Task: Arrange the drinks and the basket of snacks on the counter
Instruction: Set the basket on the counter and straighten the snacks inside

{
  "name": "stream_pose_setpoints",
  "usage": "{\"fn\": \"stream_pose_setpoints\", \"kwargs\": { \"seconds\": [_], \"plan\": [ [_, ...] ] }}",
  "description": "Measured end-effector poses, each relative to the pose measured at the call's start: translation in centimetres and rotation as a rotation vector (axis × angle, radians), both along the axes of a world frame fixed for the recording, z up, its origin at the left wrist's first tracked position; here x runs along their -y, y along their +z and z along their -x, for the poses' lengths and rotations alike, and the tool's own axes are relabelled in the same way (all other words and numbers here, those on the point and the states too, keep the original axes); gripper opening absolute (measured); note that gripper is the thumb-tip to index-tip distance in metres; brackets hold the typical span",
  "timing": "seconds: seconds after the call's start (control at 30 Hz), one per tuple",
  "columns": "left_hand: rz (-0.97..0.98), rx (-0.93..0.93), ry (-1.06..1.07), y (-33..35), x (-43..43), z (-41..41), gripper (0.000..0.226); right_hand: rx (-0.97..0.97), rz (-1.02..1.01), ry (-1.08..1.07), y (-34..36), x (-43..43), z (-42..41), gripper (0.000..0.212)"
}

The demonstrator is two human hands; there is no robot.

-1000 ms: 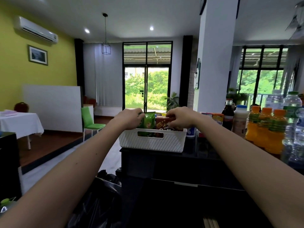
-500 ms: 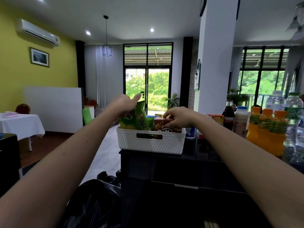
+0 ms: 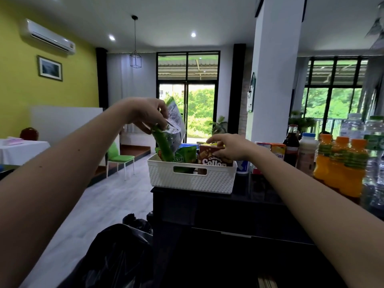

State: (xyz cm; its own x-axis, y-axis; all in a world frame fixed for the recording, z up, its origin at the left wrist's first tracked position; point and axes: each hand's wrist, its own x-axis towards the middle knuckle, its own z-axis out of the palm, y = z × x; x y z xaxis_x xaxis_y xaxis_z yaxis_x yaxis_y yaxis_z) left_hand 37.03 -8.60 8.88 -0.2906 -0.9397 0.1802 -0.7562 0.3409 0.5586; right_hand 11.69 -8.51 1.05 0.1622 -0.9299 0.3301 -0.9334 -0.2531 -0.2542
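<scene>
Where right hand (image 3: 228, 147) grips, the box (image 3: 214, 161) reads "Collon", perhaps "Chocolate" above.

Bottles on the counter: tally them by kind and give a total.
Orange juice bottles: 3
Clear water bottles: 2 plainly in view; the frame edge may cut off more
Dark bottle with red cap: 1
White bottle with blue cap: 1
Total: 7

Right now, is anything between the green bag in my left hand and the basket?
Nothing visible. The left hand holds the green bag over the basket, its tip at the left rim, beside another green packet.
</scene>
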Motion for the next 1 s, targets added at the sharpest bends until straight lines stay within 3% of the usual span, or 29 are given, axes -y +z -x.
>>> {"fn": "stream_pose_setpoints", "kwargs": {
  "seconds": [0.13,0.37,0.43,0.53,0.63,0.73,0.87,0.93,1.0],
  "plan": [
    [0.03,0.062,-0.114,-0.2,0.2,-0.5,0.032,-0.028,0.107,-0.082,-0.3,0.4,0.3,0.038],
    [0.252,0.224,-0.18,-3.2,2.6,0.1,0.032,0.143,0.303,-0.085,1.2,0.5,0.4,0.038],
    [0.271,0.263,-0.167,-4.1,3.7,0.0,0.033,0.134,0.252,-0.104,1.9,0.3,0.7,0.048],
    [0.267,0.29,-0.162,-5.4,5.1,0.2,0.037,0.155,-0.057,-0.053,3.2,-0.6,1.4,0.06],
    [0.251,0.343,-0.121,-6.8,6.1,0.3,0.038,0.151,-0.26,0.032,4.6,-1.7,1.9,0.057],
    [0.325,0.395,-0.062,-7.8,6.9,0.5,0.035,0.106,-0.225,0.082,5.9,-2.1,1.8,0.052],
    [0.378,0.409,-0.028,-8.0,7.2,1.5,0.014,-0.202,-0.038,0.121,6.7,-0.9,1.5,0.044],
    [0.379,0.409,-0.024,-8.1,7.2,1.9,0.017,-0.292,-0.064,0.131,6.2,0.0,1.5,0.046],
    [0.385,0.399,-0.001,-8.4,7.6,2.0,0.024,-0.246,-0.129,0.134,5.1,0.8,1.5,0.044]
  ]
}}
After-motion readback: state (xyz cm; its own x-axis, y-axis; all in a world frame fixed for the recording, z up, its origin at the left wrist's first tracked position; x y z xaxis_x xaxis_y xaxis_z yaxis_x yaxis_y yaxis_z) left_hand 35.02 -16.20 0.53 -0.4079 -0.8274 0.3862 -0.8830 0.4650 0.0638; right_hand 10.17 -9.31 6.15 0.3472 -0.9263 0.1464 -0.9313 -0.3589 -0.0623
